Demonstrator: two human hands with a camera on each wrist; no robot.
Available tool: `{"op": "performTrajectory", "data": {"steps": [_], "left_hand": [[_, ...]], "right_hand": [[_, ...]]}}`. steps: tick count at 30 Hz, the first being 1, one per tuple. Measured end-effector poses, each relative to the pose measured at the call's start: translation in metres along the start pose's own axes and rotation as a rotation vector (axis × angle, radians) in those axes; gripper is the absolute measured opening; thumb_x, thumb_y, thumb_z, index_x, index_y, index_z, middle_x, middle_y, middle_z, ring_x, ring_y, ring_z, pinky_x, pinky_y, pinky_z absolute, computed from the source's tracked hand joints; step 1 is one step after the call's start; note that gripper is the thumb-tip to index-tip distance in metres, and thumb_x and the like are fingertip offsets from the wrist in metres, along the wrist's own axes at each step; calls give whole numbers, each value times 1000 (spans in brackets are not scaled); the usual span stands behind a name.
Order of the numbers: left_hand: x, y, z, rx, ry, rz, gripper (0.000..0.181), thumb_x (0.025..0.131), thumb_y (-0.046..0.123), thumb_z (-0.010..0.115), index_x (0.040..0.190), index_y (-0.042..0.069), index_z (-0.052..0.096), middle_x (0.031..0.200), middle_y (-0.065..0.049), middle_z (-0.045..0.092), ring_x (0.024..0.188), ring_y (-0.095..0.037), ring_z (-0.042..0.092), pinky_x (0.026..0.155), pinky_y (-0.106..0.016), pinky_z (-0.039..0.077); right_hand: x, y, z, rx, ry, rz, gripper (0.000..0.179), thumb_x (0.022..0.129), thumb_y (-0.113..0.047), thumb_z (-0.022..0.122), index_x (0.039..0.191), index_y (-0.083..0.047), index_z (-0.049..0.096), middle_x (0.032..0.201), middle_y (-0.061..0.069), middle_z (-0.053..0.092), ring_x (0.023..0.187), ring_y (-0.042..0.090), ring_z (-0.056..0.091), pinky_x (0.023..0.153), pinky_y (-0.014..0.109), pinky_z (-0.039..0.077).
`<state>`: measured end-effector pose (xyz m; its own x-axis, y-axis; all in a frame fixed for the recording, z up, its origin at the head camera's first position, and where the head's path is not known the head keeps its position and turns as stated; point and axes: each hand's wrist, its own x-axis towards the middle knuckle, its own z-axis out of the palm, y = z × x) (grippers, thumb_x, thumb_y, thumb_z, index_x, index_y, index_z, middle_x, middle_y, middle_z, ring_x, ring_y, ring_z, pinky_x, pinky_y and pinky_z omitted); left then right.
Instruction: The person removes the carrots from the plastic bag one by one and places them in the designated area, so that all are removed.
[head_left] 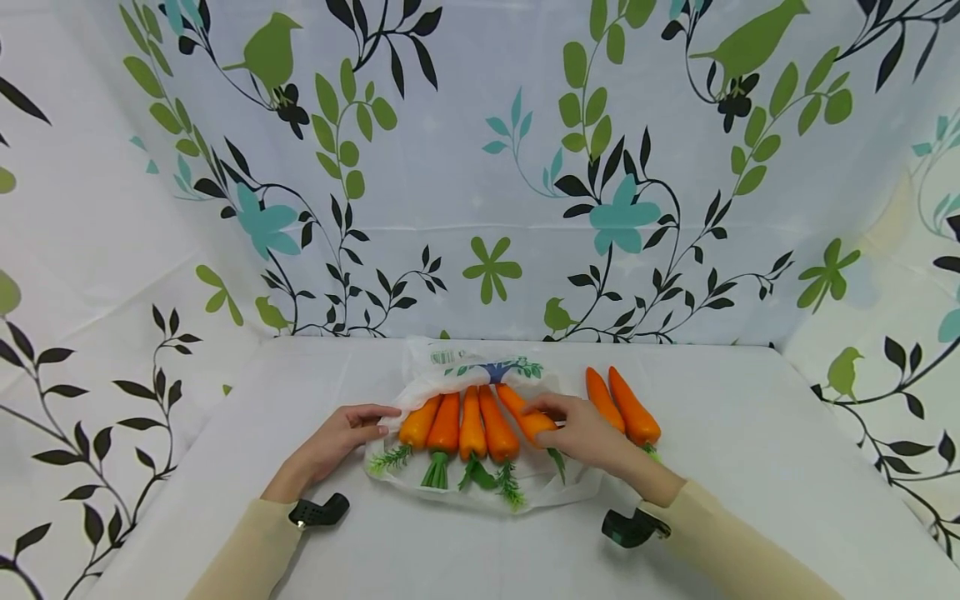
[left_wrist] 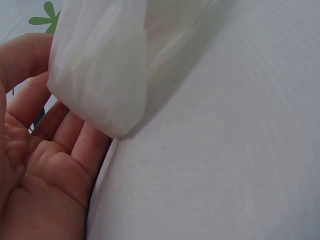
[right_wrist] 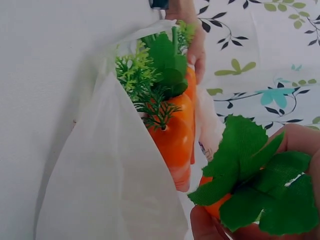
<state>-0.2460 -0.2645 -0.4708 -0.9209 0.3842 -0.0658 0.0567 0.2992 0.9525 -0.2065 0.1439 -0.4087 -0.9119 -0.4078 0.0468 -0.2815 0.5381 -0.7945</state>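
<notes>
A thin white plastic bag (head_left: 420, 387) lies on the table with its opening toward me. Several orange carrots (head_left: 471, 421) sit side by side in it, green tops pointing my way. My right hand (head_left: 588, 433) grips another carrot (head_left: 517, 404) by its thick end, its tip at the bag's mouth; its broad leafy top (right_wrist: 240, 165) fills the near side of the right wrist view. At the bag's left edge, my left hand (head_left: 337, 442) pinches the plastic between thumb and fingers. The left wrist view has the bag's loose corner (left_wrist: 100, 85) hanging over the fingers.
Two more carrots (head_left: 633, 408) lie on the white table (head_left: 735, 417) to the right of the bag, just beyond my right hand. A patterned cloth (head_left: 480, 167) with birds and leaves hangs behind the table and along both sides.
</notes>
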Motion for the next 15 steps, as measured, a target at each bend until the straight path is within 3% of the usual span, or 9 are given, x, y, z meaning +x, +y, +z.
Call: {"op": "performTrajectory", "data": {"steps": [5, 15], "left_hand": [[0, 0, 0, -2, 3, 8, 35, 96, 19, 66, 129, 10, 66, 139, -9, 57, 125, -27, 45, 98, -23, 41], [0, -1, 1, -10, 19, -5, 36, 95, 20, 67, 128, 9, 67, 139, -9, 57, 127, -28, 44, 101, -30, 39]], "right_hand": [[-6, -2, -7, 27, 13, 45, 34, 85, -12, 67, 117, -23, 69, 123, -1, 64, 111, 23, 58, 91, 38, 51], [-15, -4, -18, 42, 0, 21, 34, 86, -9, 66, 119, -18, 68, 117, 0, 65, 107, 23, 58, 87, 34, 52]]}}
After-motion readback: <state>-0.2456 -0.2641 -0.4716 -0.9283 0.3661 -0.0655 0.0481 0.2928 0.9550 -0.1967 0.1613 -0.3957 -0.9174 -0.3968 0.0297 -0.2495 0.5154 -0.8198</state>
